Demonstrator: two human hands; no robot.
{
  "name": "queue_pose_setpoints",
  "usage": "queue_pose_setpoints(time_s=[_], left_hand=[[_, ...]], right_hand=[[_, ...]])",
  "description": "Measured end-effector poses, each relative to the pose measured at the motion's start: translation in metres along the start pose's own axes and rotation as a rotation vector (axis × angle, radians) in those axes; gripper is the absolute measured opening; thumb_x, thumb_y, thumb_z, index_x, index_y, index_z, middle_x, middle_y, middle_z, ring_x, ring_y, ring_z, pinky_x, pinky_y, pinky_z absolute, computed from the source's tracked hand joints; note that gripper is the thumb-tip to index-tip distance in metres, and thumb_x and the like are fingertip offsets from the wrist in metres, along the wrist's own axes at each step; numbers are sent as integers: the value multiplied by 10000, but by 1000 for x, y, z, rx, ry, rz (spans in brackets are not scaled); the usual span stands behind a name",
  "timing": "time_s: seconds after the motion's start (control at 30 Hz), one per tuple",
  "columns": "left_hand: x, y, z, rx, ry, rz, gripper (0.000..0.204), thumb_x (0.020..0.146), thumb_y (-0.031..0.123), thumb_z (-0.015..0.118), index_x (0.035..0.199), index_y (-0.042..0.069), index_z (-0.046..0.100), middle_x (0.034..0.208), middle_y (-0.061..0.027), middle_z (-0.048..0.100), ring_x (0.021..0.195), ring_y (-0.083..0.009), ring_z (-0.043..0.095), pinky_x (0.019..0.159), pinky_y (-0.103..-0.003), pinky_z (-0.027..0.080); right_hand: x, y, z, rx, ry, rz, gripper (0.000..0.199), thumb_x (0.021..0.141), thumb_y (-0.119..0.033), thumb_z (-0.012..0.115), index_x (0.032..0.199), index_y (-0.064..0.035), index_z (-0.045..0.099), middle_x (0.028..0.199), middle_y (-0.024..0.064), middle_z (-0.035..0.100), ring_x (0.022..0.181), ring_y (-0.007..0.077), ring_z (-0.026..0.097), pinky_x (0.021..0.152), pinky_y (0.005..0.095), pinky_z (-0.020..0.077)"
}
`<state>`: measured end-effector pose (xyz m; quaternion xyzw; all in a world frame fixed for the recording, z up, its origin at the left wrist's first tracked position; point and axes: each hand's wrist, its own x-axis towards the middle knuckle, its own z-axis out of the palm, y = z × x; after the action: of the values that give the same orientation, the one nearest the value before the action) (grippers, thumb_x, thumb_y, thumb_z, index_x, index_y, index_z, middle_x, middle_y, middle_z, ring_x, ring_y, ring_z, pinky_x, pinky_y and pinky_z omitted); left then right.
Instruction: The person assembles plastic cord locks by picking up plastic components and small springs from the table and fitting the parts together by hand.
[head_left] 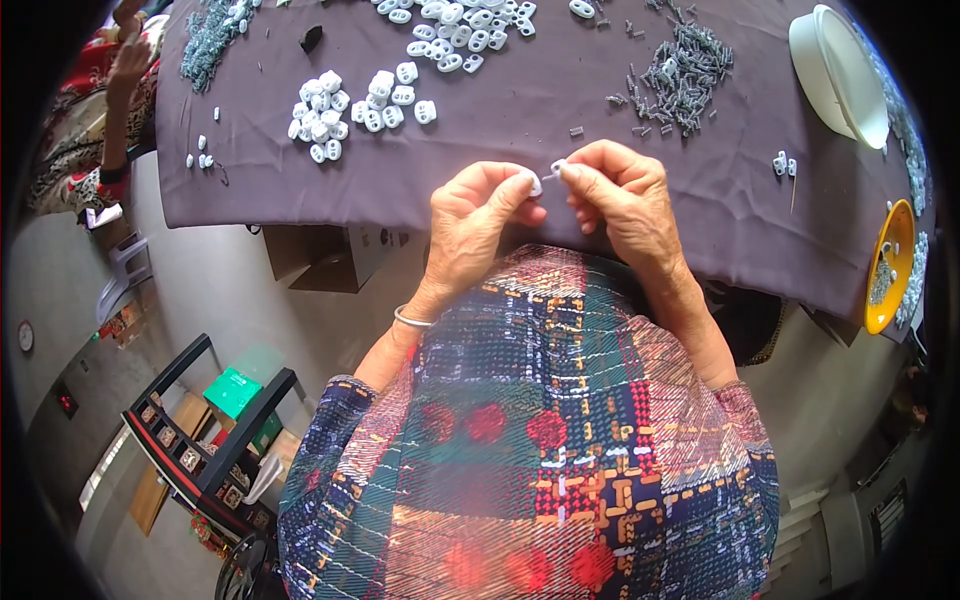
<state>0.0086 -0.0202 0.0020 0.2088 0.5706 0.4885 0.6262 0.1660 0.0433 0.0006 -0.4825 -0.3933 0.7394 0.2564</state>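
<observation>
Head view shows my left hand (pixel 478 205) and right hand (pixel 612 190) each pinching one small white plastic piece (pixel 548 176) above the counter (pixel 520 140) edge; I judge aligning them squarely matters before pressing.

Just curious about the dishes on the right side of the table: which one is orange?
The small dish at the table's right edge, nearer the person; the bigger white tub sits farther back.
</observation>
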Motion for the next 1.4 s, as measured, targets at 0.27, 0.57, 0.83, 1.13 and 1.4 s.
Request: queue_pose_setpoints(time_s=[0.27,0.57,0.83,1.13,1.4], left_hand=[[5,2,2,-176,6,-92,184,862,155,608,940,-10,585,864,-77,624,699,-144,623,643,-254,532],[6,4,4,-178,24,-74,140,847,81,607,955,-6,588,866,-96,632,678,-142,624,620,-240,535],[9,7,2,-193,-91,-115,183,885,147,553,951,-22,579,794,-66,594,607,-127,584,565,-269,529],[13,10,5,-121,-111,-156,163,883,160,568,876,0,602,656,-19,557,510,-77,506,450,-206,426],[10,0,21,232,51,128,108,865,131,599,875,25,617,636,40,536,494,-18,427,436,-162,322]], right_hand=[[3,0,-2,174,26,43,129,828,-141,643,837,-21,598,621,11,561,470,59,491,404,185,393],[2,2,-1,193,30,59,124,834,-131,636,854,-15,599,638,16,567,481,61,506,430,197,442],[1,2,1,207,2,43,170,818,-172,651,838,-8,611,660,6,583,509,46,508,453,188,440],[2,-1,4,184,-1,-2,168,829,-165,639,833,0,607,667,0,586,510,42,502,454,184,428],[4,6,5,178,60,-37,142,840,-139,625,848,1,604,664,5,577,527,45,513,454,183,437]])
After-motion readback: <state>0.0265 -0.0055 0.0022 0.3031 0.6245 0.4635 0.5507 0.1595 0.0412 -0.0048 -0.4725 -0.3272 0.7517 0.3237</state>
